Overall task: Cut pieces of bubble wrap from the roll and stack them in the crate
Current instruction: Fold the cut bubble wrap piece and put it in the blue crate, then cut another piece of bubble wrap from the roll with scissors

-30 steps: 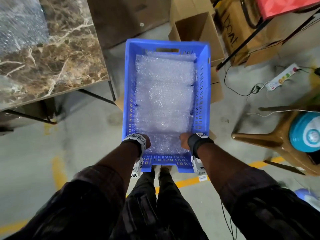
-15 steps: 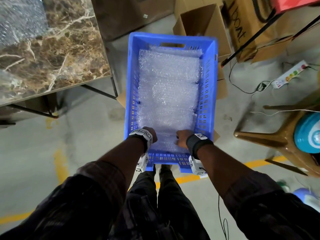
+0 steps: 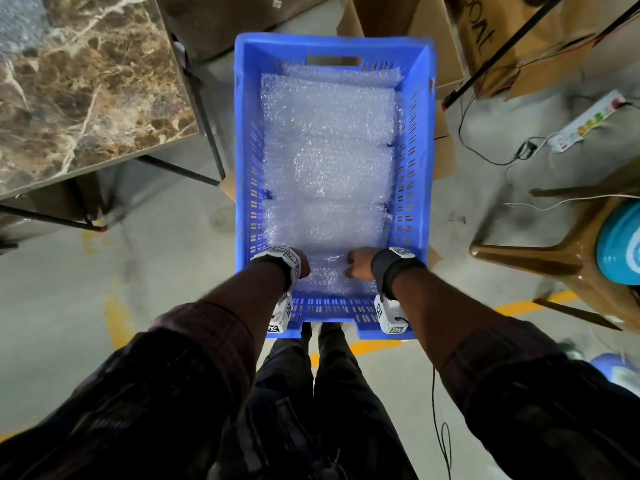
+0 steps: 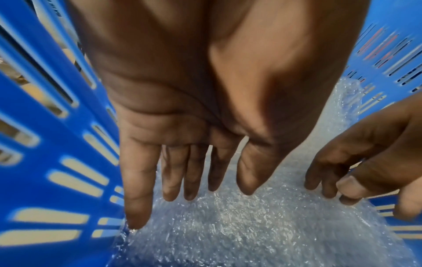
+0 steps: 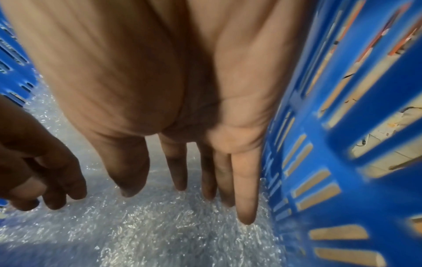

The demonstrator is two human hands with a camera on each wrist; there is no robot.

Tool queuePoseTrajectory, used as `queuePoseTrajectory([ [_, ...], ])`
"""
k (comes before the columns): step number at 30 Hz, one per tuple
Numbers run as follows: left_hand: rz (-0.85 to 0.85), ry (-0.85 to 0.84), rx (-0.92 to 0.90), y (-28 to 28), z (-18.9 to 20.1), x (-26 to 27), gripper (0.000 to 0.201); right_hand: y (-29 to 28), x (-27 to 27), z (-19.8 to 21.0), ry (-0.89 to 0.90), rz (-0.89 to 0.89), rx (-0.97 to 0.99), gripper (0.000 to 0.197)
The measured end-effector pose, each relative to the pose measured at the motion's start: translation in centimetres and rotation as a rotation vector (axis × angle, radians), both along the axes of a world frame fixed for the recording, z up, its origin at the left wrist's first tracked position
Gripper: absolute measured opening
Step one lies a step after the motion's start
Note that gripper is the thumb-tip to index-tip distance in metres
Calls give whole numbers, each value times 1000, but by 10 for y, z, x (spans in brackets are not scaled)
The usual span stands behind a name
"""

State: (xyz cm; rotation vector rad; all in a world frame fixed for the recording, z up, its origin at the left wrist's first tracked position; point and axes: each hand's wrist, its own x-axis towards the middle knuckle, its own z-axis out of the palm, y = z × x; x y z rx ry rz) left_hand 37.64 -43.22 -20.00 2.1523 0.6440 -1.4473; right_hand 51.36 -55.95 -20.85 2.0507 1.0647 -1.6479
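A blue slotted crate [image 3: 415,133] stands on the floor, filled with a stack of clear bubble wrap pieces [image 3: 329,161]. Both hands are inside its near end. My left hand [image 3: 302,268] points straight fingers [image 4: 189,180] down at the top sheet of bubble wrap [image 4: 239,225], close to the crate wall [image 4: 63,140]. My right hand [image 3: 356,268] hangs the same way with straight fingers [image 5: 178,171] just above the bubble wrap [image 5: 160,225], beside the other crate wall [image 5: 324,144]. Neither hand holds anything. Whether the fingertips touch the wrap I cannot tell.
A marble-topped table [image 3: 86,81] stands at the left, with bubble wrap [image 3: 17,15] on its far corner. Cardboard boxes [image 3: 398,19] sit behind the crate. At the right are a power strip [image 3: 588,123] with cables and a brown stool [image 3: 554,254].
Both hands stayed at the crate's near end and drew a little closer together over the top sheet. The head view shifted slightly.
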Motion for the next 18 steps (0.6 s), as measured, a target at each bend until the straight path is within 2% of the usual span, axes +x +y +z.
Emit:
queuePoseTrajectory([
  [5,99,17,17,4,15,2,37,0,3,14,-9,-41,30,46],
  [9,190,-108,49,10,45,-2,41,1,3,46,-76,-107,127,29],
  [12,355,-261,80,18,83,-4,34,8,0,79,-101,-225,283,22],
  [14,571,-402,97,24,109,-17,25,14,-5,102,-83,-297,417,5],
  [18,852,-627,150,42,150,-72,13,37,-26,140,-72,-373,676,7],
])
